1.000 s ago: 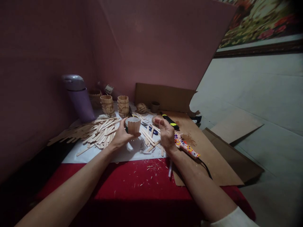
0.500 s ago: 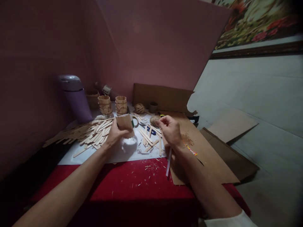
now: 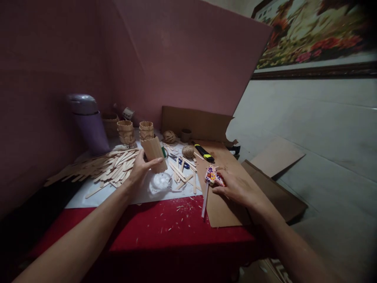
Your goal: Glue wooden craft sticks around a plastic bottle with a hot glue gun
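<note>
My left hand (image 3: 140, 166) is closed around a small cup covered with wooden craft sticks (image 3: 154, 151), held tilted above the white sheet. Thumb and fingers press on its sides. On the cardboard at right, my right hand (image 3: 232, 188) grips a flower-patterned glue gun (image 3: 212, 175); a clear glue stick (image 3: 205, 202) juts from its back toward the table edge. Loose craft sticks (image 3: 184, 177) and blue-handled scissors (image 3: 182, 162) lie between the hands. A roll of tape (image 3: 165, 152) is partly hidden behind the cup.
A heap of craft sticks (image 3: 118, 165) spreads at left beside a purple bottle (image 3: 91, 129). Two stick-covered cups (image 3: 126, 133) stand behind. Twine balls (image 3: 187, 151), a yellow-black cutter (image 3: 204, 152) and a small brown pot (image 3: 185, 135) sit farther back. Wood bits litter the red cloth (image 3: 165, 228).
My right hand has moved from near the twine ball down and right onto the glue gun. My left hand has turned the cup slightly. The view has shifted a little right.
</note>
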The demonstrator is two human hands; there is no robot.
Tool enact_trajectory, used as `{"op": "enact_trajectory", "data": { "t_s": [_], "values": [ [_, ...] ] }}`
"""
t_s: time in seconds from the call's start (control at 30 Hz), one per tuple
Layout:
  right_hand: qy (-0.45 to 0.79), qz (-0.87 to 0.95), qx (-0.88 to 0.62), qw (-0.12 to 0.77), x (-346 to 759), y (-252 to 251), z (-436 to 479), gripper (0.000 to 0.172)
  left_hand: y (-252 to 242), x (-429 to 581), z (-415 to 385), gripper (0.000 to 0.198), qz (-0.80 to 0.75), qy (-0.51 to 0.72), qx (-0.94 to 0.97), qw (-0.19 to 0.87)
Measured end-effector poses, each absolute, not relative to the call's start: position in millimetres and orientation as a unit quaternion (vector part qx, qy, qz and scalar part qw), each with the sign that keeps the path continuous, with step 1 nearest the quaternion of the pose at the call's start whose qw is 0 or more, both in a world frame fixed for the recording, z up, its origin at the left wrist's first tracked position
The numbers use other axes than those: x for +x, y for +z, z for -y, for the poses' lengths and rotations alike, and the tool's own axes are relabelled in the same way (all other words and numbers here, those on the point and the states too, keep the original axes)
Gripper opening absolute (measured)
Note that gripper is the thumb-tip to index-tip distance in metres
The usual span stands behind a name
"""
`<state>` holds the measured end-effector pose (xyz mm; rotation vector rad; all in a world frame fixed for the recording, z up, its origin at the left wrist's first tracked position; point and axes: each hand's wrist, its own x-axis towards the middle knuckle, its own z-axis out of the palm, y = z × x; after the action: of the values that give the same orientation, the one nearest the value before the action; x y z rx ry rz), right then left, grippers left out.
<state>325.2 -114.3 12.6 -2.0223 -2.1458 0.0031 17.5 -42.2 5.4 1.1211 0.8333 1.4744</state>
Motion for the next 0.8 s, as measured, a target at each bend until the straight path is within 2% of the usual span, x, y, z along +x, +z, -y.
{"op": "enact_trajectory", "data": {
  "t_s": [0.07,0.17,0.27,0.37,0.5,0.57,0.67,0.73,0.8],
  "values": [
    [0.042,0.724,-0.678,0.117,327.1,5.7,110.2,0.028,6.9,17.7,43.9,0.067,-0.348,0.612,0.468,0.535],
    [0.106,0.729,-0.643,0.211,333.2,3.1,104.6,0.018,7.9,17.0,45.6,0.072,-0.347,0.603,0.469,0.544],
    [0.249,0.682,-0.599,0.339,342.2,4.3,105.2,0.020,6.9,16.1,45.5,0.073,-0.342,0.603,0.467,0.549],
    [0.420,0.562,-0.565,0.433,349.4,7.6,111.9,0.030,5.4,15.7,45.1,0.071,-0.332,0.601,0.463,0.560],
    [0.528,0.431,-0.481,0.551,346.6,18.1,123.5,0.031,9.2,16.4,49.9,0.059,-0.315,0.587,0.451,0.593],
    [0.540,0.411,-0.469,0.565,336.9,25.5,129.3,0.033,13.6,17.6,54.4,0.050,-0.314,0.571,0.430,0.625],
    [0.564,0.414,-0.481,0.529,313.4,35.2,138.1,0.032,18.2,19.2,59.7,0.036,-0.332,0.536,0.390,0.671],
    [0.593,0.420,-0.477,0.494,295.2,39.2,143.1,0.034,17.5,19.4,61.0,0.035,-0.346,0.500,0.373,0.701],
    [0.599,0.447,-0.472,0.468,278.5,40.8,146.2,0.038,14.2,18.9,60.7,0.044,-0.362,0.436,0.364,0.739]
  ]
}}
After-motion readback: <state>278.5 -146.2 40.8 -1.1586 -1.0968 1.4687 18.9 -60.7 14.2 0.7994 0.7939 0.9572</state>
